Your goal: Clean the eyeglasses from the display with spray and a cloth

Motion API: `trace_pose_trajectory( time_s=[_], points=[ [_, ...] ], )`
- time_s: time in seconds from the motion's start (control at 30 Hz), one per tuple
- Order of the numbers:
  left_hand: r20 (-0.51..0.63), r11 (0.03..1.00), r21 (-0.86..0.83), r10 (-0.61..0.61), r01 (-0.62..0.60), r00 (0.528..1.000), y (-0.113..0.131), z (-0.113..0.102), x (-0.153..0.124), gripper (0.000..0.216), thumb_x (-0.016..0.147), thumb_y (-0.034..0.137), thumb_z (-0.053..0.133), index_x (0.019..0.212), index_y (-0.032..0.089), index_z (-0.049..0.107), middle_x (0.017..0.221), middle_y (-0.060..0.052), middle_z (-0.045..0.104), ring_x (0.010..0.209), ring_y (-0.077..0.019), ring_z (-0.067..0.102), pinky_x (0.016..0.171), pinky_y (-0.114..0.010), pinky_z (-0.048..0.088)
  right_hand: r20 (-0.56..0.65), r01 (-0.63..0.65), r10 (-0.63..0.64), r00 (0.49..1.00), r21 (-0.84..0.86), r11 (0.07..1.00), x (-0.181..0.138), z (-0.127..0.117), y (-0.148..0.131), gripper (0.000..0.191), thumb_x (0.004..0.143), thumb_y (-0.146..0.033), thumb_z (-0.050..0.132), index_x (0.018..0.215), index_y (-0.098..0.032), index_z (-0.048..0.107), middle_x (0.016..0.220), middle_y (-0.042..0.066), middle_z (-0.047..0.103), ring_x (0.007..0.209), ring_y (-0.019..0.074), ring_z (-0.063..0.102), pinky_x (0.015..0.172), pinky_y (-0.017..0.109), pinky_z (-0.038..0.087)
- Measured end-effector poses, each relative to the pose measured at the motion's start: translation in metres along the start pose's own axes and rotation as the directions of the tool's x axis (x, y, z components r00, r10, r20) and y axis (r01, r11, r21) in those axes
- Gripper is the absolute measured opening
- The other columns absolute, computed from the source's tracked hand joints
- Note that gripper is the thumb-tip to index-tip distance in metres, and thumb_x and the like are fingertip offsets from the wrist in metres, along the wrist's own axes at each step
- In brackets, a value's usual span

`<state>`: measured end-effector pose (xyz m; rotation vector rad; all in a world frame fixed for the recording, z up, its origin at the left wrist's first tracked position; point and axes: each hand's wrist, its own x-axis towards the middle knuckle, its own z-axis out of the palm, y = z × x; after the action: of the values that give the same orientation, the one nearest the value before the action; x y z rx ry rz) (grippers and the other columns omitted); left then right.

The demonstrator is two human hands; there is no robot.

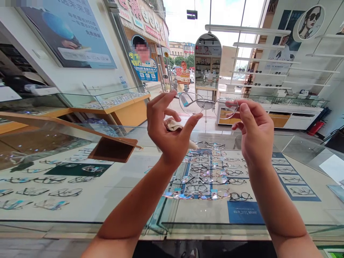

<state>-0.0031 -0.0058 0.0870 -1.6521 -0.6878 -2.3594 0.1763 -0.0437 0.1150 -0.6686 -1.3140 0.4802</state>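
Thin-rimmed eyeglasses point(186, 102) are held up above the glass counter, with a bluish patch on one lens. My right hand point(255, 129) pinches their right rim between thumb and fingers. At the other end, the index fingertip of my left hand point(170, 125) is close to the left rim; whether it touches is unclear. That hand's thumb is spread apart below the lens. A crumpled pale cloth point(174, 125) is tucked in my left palm under the curled fingers. Below my hands, rows of eyeglasses point(208, 168) lie in the glass display case.
A brown-framed tabletop mirror point(113, 148) stands on the counter at left. More eyeglasses point(66, 192) lie under the glass there. A blue card point(245, 212) sits near the front edge. Beyond are an arched mirror point(206, 53), wall shelves point(266, 61) and a red fire extinguisher point(315, 128).
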Motion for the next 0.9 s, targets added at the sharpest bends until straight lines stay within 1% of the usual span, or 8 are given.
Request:
trace_pose_trajectory(
  time_s=[0.17, 0.3, 0.43, 0.5, 0.57, 0.67, 0.77, 0.9],
  points=[
    [0.034, 0.995, -0.047, -0.088, 0.090, 0.996, -0.0021, -0.0022, -0.0019, 0.055, 0.077, 0.045, 0.093, 0.126, 0.035, 0.069, 0.135, -0.005, 0.064, 0.089, -0.0197, 0.065, 0.070, -0.033, 0.049, 0.030, -0.014, 0.014, 0.999, 0.019, 1.000, 0.0002, -0.0010, 0.0010, 0.019, 0.099, -0.044, 0.062, 0.106, -0.029, 0.073, 0.115, 0.003, 0.082, 0.080, 0.0151, 0.073, 0.063, 0.032, 0.055],
    [0.105, 0.971, -0.131, -0.187, 0.200, 0.977, -0.0061, -0.0035, -0.0024, 0.059, 0.077, 0.045, 0.093, 0.128, 0.035, 0.066, 0.141, -0.004, 0.062, 0.097, -0.0198, 0.066, 0.067, -0.032, 0.049, 0.030, 0.028, -0.028, 0.999, 0.005, 1.000, 0.0006, -0.0010, 0.0030, 0.020, 0.100, -0.044, 0.062, 0.108, -0.029, 0.072, 0.112, 0.004, 0.081, 0.079, 0.0150, 0.072, 0.062, 0.033, 0.052],
    [0.118, 0.953, -0.189, -0.217, 0.236, 0.969, -0.0049, -0.0030, -0.0010, 0.054, 0.079, 0.037, 0.092, 0.127, 0.037, 0.067, 0.135, -0.001, 0.066, 0.101, -0.0197, 0.067, 0.064, -0.031, 0.047, 0.012, 0.032, -0.032, 0.999, 0.004, 0.999, 0.0016, -0.0003, 0.0036, 0.020, 0.098, -0.044, 0.064, 0.108, -0.028, 0.071, 0.107, 0.004, 0.081, 0.076, 0.0146, 0.070, 0.062, 0.033, 0.051],
    [0.133, 0.952, -0.178, -0.226, 0.248, 0.965, -0.0030, -0.0025, -0.0004, 0.054, 0.079, 0.038, 0.092, 0.127, 0.038, 0.067, 0.135, -0.001, 0.067, 0.103, -0.0200, 0.068, 0.062, -0.030, 0.047, 0.008, 0.032, -0.033, 0.999, 0.028, 0.999, 0.0022, -0.0005, 0.0035, 0.018, 0.097, -0.043, 0.066, 0.106, -0.028, 0.072, 0.107, 0.003, 0.081, 0.075, 0.0141, 0.069, 0.061, 0.033, 0.051],
    [0.136, 0.961, -0.136, -0.223, 0.241, 0.965, -0.0020, -0.0019, 0.0000, 0.056, 0.078, 0.041, 0.092, 0.127, 0.035, 0.066, 0.136, -0.002, 0.067, 0.103, -0.0201, 0.068, 0.060, -0.030, 0.047, 0.006, 0.028, -0.028, 1.000, 0.051, 0.998, 0.0029, -0.0012, 0.0034, 0.016, 0.097, -0.042, 0.068, 0.104, -0.028, 0.072, 0.107, 0.002, 0.082, 0.074, 0.0136, 0.069, 0.062, 0.032, 0.050],
    [0.121, 0.977, -0.095, -0.181, 0.193, 0.976, -0.0028, -0.0005, 0.0003, 0.059, 0.075, 0.046, 0.094, 0.125, 0.032, 0.065, 0.136, -0.005, 0.067, 0.104, -0.0210, 0.068, 0.061, -0.029, 0.048, 0.006, 0.015, -0.015, 1.000, 0.050, 0.999, 0.0038, -0.0029, 0.0043, 0.019, 0.096, -0.045, 0.068, 0.104, -0.028, 0.072, 0.106, 0.003, 0.081, 0.075, 0.0140, 0.069, 0.062, 0.032, 0.051],
    [0.123, 0.981, -0.139, -0.122, 0.139, 0.985, -0.0049, 0.0012, 0.0010, 0.060, 0.075, 0.048, 0.094, 0.124, 0.032, 0.064, 0.131, -0.004, 0.068, 0.108, -0.0218, 0.068, 0.064, -0.029, 0.050, 0.022, 0.029, -0.029, 0.999, 0.027, 0.999, 0.0044, -0.0048, 0.0064, 0.021, 0.097, -0.047, 0.068, 0.106, -0.028, 0.072, 0.104, 0.003, 0.080, 0.077, 0.0149, 0.071, 0.063, 0.033, 0.051],
    [0.115, 0.978, -0.184, -0.072, 0.093, 0.991, -0.0054, 0.0023, 0.0026, 0.061, 0.075, 0.048, 0.094, 0.124, 0.032, 0.063, 0.125, -0.005, 0.070, 0.102, -0.0214, 0.069, 0.064, -0.030, 0.051, 0.030, 0.042, -0.041, 0.999, -0.020, 0.999, 0.0052, -0.0058, 0.0086, 0.021, 0.098, -0.046, 0.065, 0.107, -0.028, 0.072, 0.102, 0.003, 0.078, 0.079, 0.0153, 0.071, 0.064, 0.032, 0.050]
  ],
)
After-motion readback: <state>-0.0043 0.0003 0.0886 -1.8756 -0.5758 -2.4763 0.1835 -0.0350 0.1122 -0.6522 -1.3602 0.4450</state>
